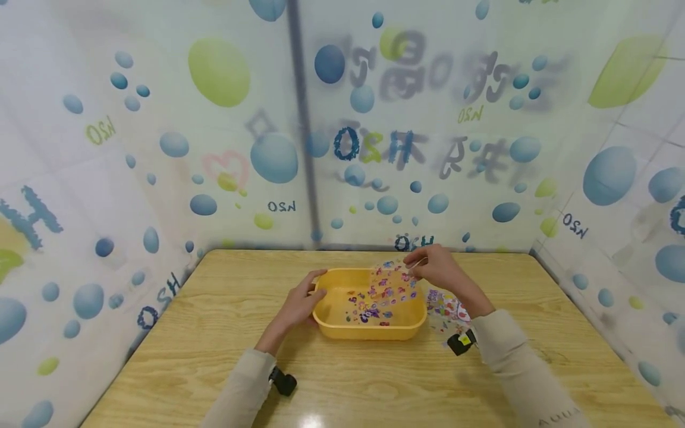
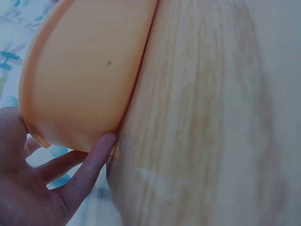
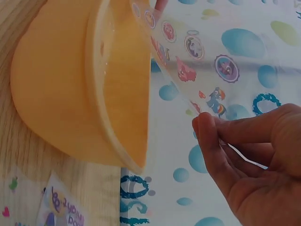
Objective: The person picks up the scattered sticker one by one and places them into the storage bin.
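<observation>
A yellow plastic basin stands on the wooden table. My left hand holds its left end, thumb over the rim and fingers against the outside wall, as the left wrist view also shows. Between the thumb and fingers of my right hand is the corner of a clear sticker sheet printed with small colourful pony figures. The sheet slants down over the basin's right half. Through it, or inside the basin, more coloured stickers show; which of the two I cannot tell.
More printed sticker sheets lie on the table just right of the basin, partly behind my right forearm. A pale curtain with blue and green bubbles surrounds the table's back and sides. Both wrists carry small black cameras.
</observation>
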{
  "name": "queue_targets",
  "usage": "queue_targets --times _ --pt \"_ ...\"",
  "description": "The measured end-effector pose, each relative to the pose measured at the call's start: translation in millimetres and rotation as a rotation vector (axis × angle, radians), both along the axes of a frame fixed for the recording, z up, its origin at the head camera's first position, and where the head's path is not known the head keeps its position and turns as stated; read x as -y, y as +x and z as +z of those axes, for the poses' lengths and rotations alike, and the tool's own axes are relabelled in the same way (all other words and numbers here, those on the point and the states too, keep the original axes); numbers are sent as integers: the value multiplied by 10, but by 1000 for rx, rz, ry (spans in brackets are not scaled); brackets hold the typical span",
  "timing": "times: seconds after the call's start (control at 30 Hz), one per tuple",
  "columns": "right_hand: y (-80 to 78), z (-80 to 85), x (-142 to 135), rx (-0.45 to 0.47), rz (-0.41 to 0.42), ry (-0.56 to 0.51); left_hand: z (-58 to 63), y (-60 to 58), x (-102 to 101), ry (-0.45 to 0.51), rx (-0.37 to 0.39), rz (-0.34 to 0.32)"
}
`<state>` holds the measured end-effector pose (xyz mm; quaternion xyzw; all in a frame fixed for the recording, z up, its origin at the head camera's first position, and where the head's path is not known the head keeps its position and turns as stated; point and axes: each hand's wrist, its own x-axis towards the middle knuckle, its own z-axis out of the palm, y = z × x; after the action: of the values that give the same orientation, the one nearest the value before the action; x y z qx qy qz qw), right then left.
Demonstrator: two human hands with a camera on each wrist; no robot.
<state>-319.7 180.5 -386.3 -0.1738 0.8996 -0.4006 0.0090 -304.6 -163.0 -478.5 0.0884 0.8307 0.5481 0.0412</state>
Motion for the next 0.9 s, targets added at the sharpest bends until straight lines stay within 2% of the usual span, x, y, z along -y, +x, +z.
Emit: queue_targets --times 0.5,0.73,0.9 --pt "-104 -7 336 86 82 75 4 10 10 -10 -18 -4" --pt "-146 -7 506 87 124 105 11 13 9 -7 -9 -2" --pt "-178 -45 604 96 124 115 11 5 4 -1 -9 -5"
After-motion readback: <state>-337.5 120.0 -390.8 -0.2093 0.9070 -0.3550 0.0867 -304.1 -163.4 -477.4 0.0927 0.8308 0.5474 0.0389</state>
